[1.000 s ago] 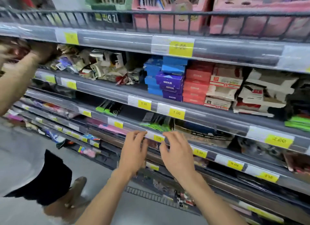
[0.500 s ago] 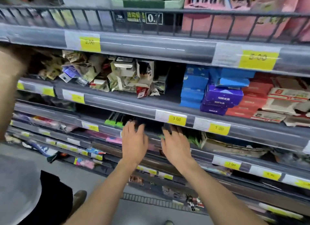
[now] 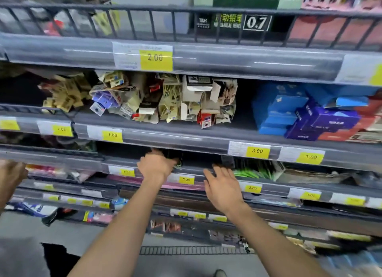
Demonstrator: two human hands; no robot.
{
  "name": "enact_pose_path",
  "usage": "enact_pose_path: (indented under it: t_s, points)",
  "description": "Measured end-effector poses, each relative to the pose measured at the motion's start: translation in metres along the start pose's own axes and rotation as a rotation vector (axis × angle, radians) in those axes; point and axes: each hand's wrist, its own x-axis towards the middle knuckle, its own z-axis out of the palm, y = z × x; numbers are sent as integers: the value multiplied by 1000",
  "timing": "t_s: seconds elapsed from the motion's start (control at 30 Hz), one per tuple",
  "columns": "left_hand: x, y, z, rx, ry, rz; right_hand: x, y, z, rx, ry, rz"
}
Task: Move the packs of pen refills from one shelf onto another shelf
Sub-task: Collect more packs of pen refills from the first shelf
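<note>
Left hand (image 3: pixel 156 166) fingers reaching into dark shelf (image 3: pixel 198 169), right hand (image 3: pixel 222 186) spread open

Person's left hand (image 3: pixel 157 166) and right hand (image 3: pixel 224 186), both bare, on bare forearms showing no sleeves, gloves, rings, watch or other markings.

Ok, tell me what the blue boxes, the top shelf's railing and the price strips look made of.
Blue boxes: likely matte printed cardboard, with sharp folded edges. Railing: apparently dark painted metal wire, thin straight bars. Price strips: probably clear glossy plastic, streaked with highlights over paper tags.
</note>
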Motion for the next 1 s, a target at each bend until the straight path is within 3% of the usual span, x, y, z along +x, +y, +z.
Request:
enact_pose_path:
  t_s: [0.13, 0.27, 0.33, 0.53, 0.73, 0.83, 1.0]
  points:
    - [0, 2, -3, -349, 2, -2, 1, -11, -4, 17, -30, 66]
    - [-10, 2, -2, -410, 32, 100, -6, -34, -10, 130, 88, 142]
    - [-14, -1, -2, -481, 34, 144, -14, -49, -14, 295, 163, 206]
    - [-48, -17, -4, -706, 25, 163, -18, -77, -36, 977, 164, 477]
    - [-117, -35, 12, -1050, -299, 239, -33, -77, -50, 1709, 52, 687]
    - [-144, -34, 26, -1060, -442, 336, -54, -72, -45, 1815, 39, 753]
    - [-159, -20, 20, -1049, -677, 291, -91, -43, -52, 1852, 134, 792]
